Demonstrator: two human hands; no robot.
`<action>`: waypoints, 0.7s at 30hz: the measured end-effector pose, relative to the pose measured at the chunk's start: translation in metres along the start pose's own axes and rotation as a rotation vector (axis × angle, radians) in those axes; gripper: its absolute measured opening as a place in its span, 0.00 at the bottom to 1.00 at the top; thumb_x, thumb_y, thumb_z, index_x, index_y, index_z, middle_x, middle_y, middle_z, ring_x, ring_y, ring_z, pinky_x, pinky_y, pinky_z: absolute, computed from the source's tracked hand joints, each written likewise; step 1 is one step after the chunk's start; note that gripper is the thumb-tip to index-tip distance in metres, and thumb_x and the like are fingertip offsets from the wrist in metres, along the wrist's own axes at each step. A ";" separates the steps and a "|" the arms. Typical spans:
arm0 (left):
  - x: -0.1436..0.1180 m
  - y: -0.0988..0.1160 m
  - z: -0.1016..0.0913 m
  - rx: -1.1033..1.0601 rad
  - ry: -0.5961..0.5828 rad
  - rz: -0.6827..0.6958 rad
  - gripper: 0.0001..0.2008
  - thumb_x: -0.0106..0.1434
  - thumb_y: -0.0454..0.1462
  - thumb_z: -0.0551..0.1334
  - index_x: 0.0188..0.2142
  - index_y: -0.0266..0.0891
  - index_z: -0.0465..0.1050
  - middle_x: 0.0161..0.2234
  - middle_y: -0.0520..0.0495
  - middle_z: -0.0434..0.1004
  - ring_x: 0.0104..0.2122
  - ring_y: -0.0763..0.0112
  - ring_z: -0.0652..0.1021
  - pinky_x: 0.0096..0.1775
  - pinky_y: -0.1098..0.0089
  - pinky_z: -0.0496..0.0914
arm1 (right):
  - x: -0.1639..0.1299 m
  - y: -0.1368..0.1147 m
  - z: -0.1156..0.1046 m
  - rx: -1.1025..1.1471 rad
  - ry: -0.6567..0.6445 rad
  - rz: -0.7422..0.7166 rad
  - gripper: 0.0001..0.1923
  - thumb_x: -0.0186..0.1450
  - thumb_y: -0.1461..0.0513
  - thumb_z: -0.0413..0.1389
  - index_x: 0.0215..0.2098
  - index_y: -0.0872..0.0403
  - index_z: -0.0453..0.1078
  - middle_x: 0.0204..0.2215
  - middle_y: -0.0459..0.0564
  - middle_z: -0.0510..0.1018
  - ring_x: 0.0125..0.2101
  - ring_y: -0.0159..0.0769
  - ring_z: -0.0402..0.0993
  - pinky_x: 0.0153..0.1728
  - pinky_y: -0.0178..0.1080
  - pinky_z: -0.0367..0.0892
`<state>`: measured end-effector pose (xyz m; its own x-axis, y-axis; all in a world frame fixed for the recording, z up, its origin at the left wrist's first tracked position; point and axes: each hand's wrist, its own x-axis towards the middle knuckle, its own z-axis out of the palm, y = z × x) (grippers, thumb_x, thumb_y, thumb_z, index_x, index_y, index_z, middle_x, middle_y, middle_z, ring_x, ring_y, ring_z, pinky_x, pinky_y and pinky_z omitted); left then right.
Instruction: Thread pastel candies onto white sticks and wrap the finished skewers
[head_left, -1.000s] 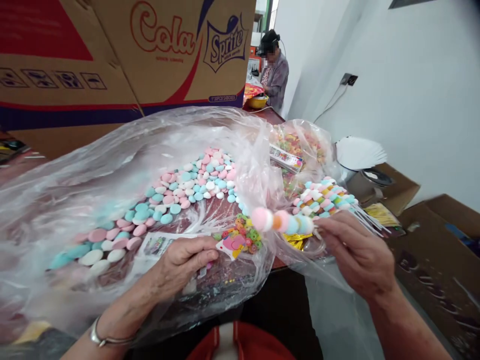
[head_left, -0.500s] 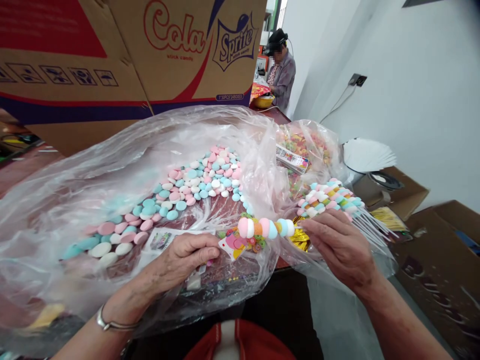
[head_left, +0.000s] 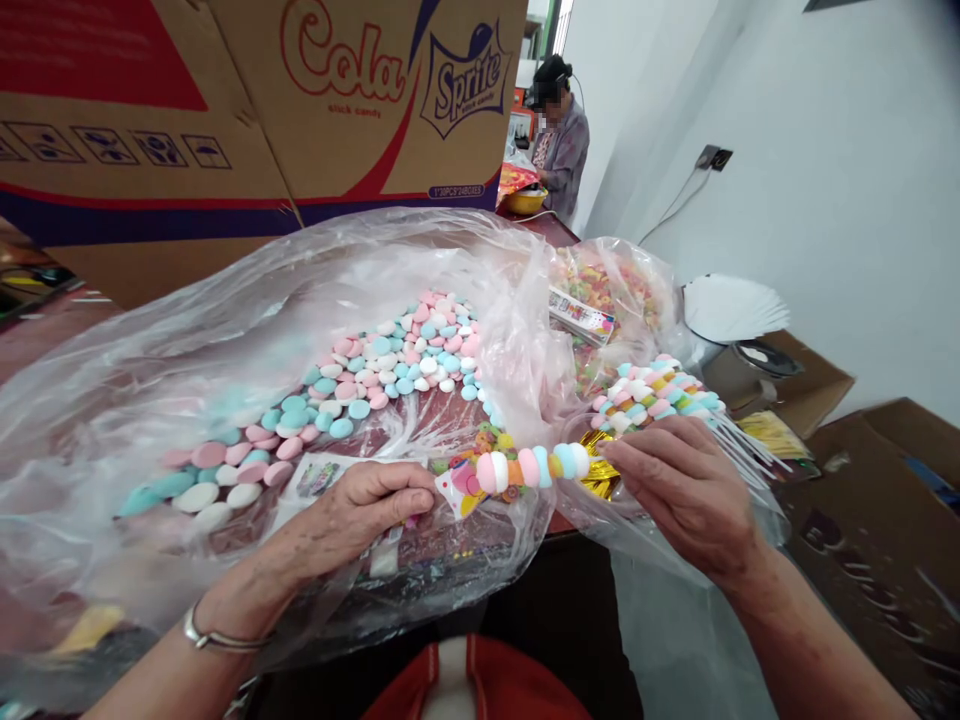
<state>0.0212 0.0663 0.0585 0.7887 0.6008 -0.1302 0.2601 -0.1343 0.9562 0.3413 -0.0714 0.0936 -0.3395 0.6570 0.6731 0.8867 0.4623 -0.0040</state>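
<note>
My right hand (head_left: pixel 682 490) pinches the stick end of a candy skewer (head_left: pixel 534 467) threaded with pink, white, blue, orange and yellow pieces. It lies nearly level, its far end pointing left. Between the thumb and fingers of my left hand (head_left: pixel 367 510) is a small printed plastic wrapper (head_left: pixel 455 493). The skewer's pink tip is right at the wrapper's edge; I cannot tell whether it is inside. Small ring candies (head_left: pixel 491 440) lie behind the skewer, and gold twist ties (head_left: pixel 600 475) sit just beside my right fingertips.
Loose pastel candies (head_left: pixel 386 365) spread over a large clear plastic bag (head_left: pixel 247 265). Several threaded skewers (head_left: pixel 660 390) are piled at the right. A large carton (head_left: pixel 337 150) stands behind, brown boxes (head_left: pixel 870 540) at the right. Farther back, a person (head_left: pixel 562 140) works at the table.
The skewer's left end has dipped slightly toward the wrapper. Both hands keep their grips and have barely moved.
</note>
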 end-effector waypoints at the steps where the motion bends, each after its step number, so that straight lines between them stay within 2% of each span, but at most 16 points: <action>1: 0.000 -0.001 0.000 0.003 -0.007 -0.003 0.13 0.65 0.41 0.62 0.30 0.36 0.79 0.25 0.53 0.72 0.27 0.75 0.69 0.30 0.76 0.63 | 0.000 0.000 0.000 -0.005 0.001 0.002 0.10 0.68 0.70 0.54 0.46 0.55 0.72 0.35 0.53 0.81 0.34 0.40 0.69 0.35 0.43 0.62; 10: -0.001 -0.008 -0.003 0.025 -0.013 -0.019 0.14 0.65 0.43 0.63 0.32 0.34 0.81 0.27 0.49 0.75 0.30 0.70 0.71 0.33 0.73 0.65 | -0.002 -0.002 0.001 0.002 0.028 0.041 0.11 0.67 0.70 0.55 0.46 0.55 0.74 0.34 0.53 0.81 0.33 0.40 0.70 0.35 0.43 0.62; 16: 0.001 -0.003 -0.002 -0.011 -0.038 -0.008 0.15 0.65 0.42 0.62 0.28 0.35 0.78 0.24 0.51 0.72 0.26 0.73 0.69 0.30 0.74 0.63 | 0.001 -0.005 0.001 -0.008 0.040 0.028 0.12 0.67 0.70 0.55 0.46 0.53 0.75 0.32 0.51 0.81 0.31 0.39 0.68 0.33 0.42 0.61; 21: 0.002 0.002 -0.002 -0.036 -0.062 -0.034 0.16 0.67 0.43 0.60 0.28 0.36 0.76 0.25 0.51 0.74 0.27 0.73 0.71 0.32 0.74 0.64 | 0.003 -0.006 -0.003 -0.017 0.027 -0.005 0.12 0.68 0.69 0.54 0.46 0.52 0.75 0.34 0.50 0.82 0.31 0.37 0.68 0.33 0.42 0.60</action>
<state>0.0220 0.0688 0.0604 0.8130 0.5547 -0.1772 0.2678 -0.0859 0.9596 0.3358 -0.0743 0.0980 -0.3355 0.6379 0.6931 0.8904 0.4550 0.0123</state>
